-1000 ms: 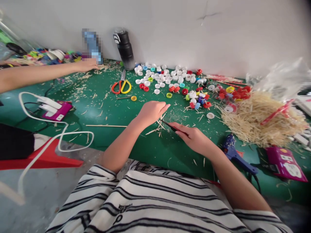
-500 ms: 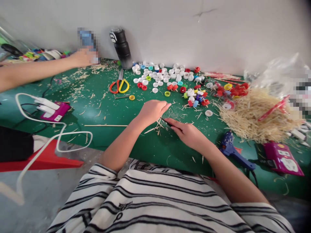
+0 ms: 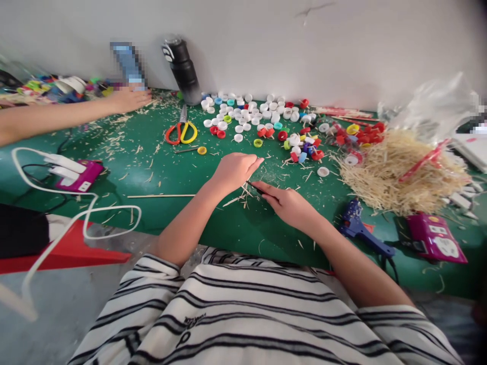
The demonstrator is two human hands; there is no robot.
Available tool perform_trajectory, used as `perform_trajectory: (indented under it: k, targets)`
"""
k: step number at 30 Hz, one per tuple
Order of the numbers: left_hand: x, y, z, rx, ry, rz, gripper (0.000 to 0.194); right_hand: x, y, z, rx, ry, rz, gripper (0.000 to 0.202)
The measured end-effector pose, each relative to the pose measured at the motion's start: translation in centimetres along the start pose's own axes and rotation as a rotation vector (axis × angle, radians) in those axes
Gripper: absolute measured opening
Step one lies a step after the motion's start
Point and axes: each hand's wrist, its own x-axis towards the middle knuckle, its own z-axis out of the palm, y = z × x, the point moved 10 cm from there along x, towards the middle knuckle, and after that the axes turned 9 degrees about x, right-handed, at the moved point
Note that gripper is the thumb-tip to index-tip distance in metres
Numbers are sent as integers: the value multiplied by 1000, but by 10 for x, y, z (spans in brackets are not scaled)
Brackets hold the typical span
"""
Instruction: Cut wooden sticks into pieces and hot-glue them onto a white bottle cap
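Note:
My left hand [image 3: 236, 170] is closed low over the green table, its thumb pointing right. Whatever its curled fingers hold is hidden. In my right hand [image 3: 291, 204] is a slim dark knife [image 3: 254, 187], its handle under the forefinger. The knife's tip reaches the underside of my left fingers. Pale wood shavings [image 3: 231, 201] lie just below where the hands meet. A long thin wooden stick [image 3: 162, 196] stretches left from behind my left forearm; its right end is hidden.
Bottle caps [image 3: 262, 114] spread along the wall beside a black bottle [image 3: 184, 73] and scissors [image 3: 181, 132]. A straw-like heap [image 3: 403, 177], a blue glue gun [image 3: 363, 230] and a purple box [image 3: 437, 237] are right. Another person's hand [image 3: 131, 99] rests far left.
The whole scene has shifted slightly left in view. My hands keep nearly the same pose around the knife. The other person's hand has lowered onto the table, away from the blurred blue thing.

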Motion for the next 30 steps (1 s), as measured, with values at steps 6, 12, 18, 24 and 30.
perform_trajectory:
  k: [6,12,18,24,30]
  targets:
    - [0,-7,-3,-18,-15,-42,48,2,0,2,-44,-8,6,49]
    - [-3,-16,-5,-51,-27,-82,50,-2,1,2,-23,-20,7,49]
    - [-3,-18,-5,17,-26,-107,51,-2,0,5,-66,-13,29,49]
    - [-1,-12,-5,115,13,-69,52,5,-5,9,-253,13,49,52]
    - [-1,-27,-2,104,9,-116,54,3,-2,7,-153,2,23,51]
